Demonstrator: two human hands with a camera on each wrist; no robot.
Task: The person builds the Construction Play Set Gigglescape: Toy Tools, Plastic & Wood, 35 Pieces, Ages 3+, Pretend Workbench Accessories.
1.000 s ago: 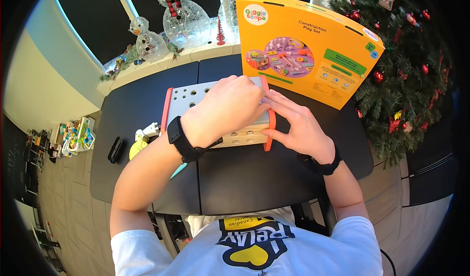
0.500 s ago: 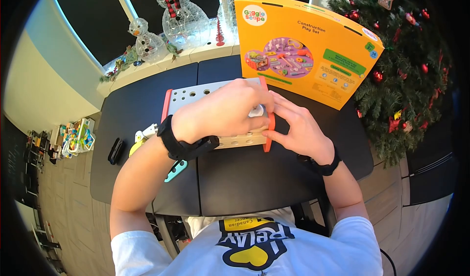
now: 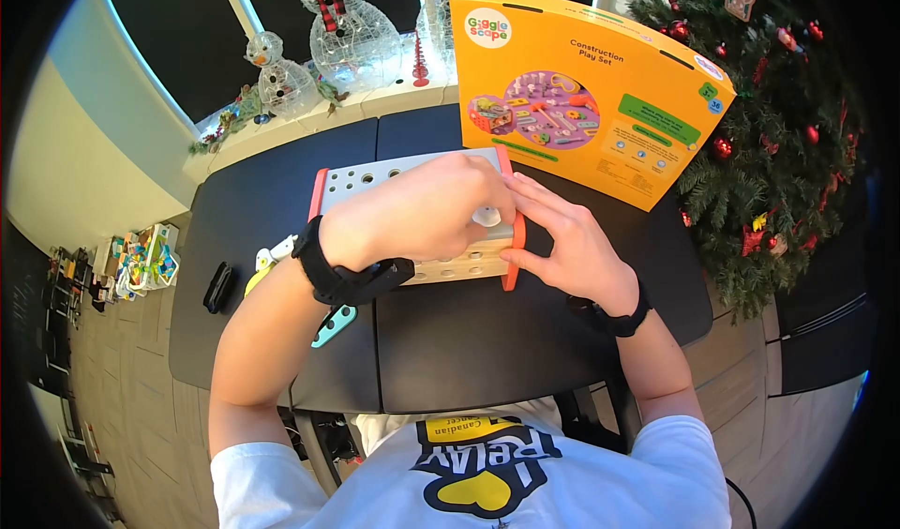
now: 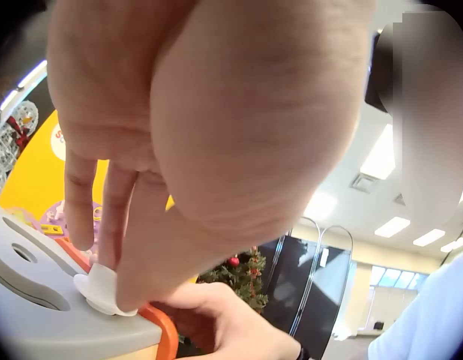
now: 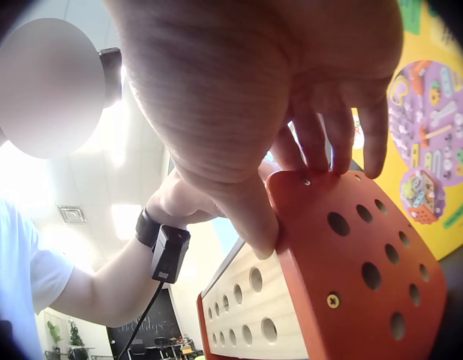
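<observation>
A toy workbench (image 3: 349, 184) with a grey holed top, pale wooden front and red end panels stands on the black table. My left hand (image 3: 427, 205) reaches over its top, pinching a small white plastic piece (image 4: 102, 291) between thumb and fingers. That piece sits on the grey top near the right end, close to the red panel (image 5: 351, 247). My right hand (image 3: 574, 248) grips this end, thumb at the front corner and fingers along the top edge, as the right wrist view shows. The white piece's underside is hidden.
A large yellow play-set box (image 3: 600, 98) stands behind the workbench on the right. Left of my forearm lie a black case (image 3: 219, 288), a yellow and white toy tool (image 3: 272, 259) and a teal holed strip (image 3: 335, 326). A decorated tree (image 3: 759, 154) rises at the right.
My left hand has turned at the wrist and its forearm shifted slightly left, bringing the white piece and more of the teal strip into sight. The right hand stays on the red end.
</observation>
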